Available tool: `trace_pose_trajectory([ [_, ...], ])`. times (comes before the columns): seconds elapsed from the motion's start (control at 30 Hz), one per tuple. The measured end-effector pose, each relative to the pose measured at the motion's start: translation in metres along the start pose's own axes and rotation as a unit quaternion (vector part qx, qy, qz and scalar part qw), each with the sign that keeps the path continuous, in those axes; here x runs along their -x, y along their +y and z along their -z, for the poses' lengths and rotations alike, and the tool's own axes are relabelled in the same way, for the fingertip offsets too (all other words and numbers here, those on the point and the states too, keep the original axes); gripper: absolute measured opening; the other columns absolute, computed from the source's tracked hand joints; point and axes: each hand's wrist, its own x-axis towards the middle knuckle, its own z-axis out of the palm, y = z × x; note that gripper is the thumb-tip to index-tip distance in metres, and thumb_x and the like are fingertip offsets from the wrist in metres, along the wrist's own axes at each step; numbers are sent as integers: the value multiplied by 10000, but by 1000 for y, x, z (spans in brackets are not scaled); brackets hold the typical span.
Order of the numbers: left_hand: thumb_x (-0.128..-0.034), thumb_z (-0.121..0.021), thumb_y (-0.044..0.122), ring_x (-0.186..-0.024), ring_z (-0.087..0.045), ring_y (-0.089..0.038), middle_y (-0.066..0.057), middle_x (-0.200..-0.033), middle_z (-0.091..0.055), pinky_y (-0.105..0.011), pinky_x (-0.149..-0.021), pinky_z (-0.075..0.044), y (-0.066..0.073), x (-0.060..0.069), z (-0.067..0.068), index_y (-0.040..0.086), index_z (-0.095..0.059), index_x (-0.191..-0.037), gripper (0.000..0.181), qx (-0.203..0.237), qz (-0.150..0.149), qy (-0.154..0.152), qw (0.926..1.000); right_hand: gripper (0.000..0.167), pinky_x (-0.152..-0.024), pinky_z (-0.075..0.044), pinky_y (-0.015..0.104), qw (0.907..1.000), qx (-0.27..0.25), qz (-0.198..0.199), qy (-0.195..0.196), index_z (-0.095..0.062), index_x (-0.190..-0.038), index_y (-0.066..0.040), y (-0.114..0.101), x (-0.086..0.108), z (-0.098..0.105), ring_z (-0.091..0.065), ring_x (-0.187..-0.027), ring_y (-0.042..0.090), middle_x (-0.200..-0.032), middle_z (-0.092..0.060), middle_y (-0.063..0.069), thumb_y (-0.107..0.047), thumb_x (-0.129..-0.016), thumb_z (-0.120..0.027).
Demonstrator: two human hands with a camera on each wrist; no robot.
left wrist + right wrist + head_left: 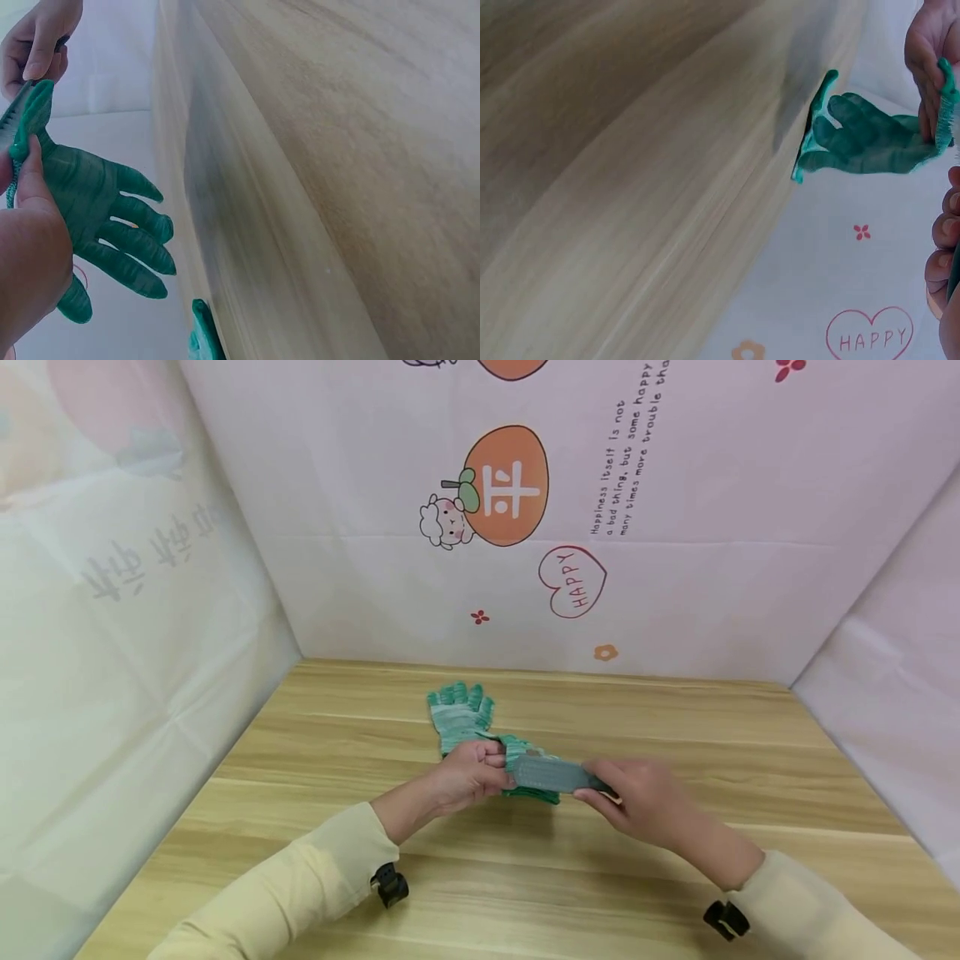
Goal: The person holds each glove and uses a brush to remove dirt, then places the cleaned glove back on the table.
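Observation:
My left hand (pixel 471 777) pinches a green glove (pixel 82 191) by its cuff, and the glove's fingers hang down in the left wrist view. In my right hand (pixel 645 797) is a grey-green brush-like tool (pixel 551 774), gripped by its right end. The tool's other end lies against the glove's cuff beside my left fingers; bristles show there in the right wrist view. A second green glove (pixel 459 714) lies flat on the table just behind my left hand, fingers pointing away.
The wooden table (pixel 600 893) ends at a printed white cloth wall (pixel 375 577) at the back. More white cloth (pixel 112 652) hangs on the left, and another (pixel 900 652) on the right.

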Motion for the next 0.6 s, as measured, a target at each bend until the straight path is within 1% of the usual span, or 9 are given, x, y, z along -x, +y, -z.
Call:
trace_pose_trajectory([
  [0.13,-833,-506,-225,-588,-133,-158,-24,-695,-115,-251,-576,-293,1,2,2,111,-120,-714,526,14,-17,5,10000,406,-424,-410,207,9999,42,-57,120,-631,-931,-40,2,3,-2,-487,-506,15,-686,-615,-24,-421,-1007,-512],
  [0.2,-832,-511,-223,-591,-132,-159,-23,-696,-118,-254,-571,-292,1,2,3,111,-125,-715,524,8,18,22,10000,415,-416,-398,207,9998,134,-111,118,-630,-927,-44,2,5,-1,-477,-500,13,-678,-610,-31,-430,-1009,-502],
  [0.47,-832,-522,-220,-588,-153,-151,-22,-690,-120,-254,-567,-299,0,2,2,112,-143,-705,519,33,67,7,10000,435,-407,-363,190,9990,222,-376,134,-635,-917,-36,5,13,3,-441,-485,13,-666,-605,-25,-439,-1009,-497],
  [0.6,-834,-522,-221,-591,-144,-155,-23,-694,-115,-265,-571,-289,0,1,2,115,-139,-705,526,50,82,34,9999,443,-411,-332,168,9983,304,-490,62,-627,-915,-46,5,15,5,-404,-485,-3,-656,-580,-43,-455,-1009,-486],
])
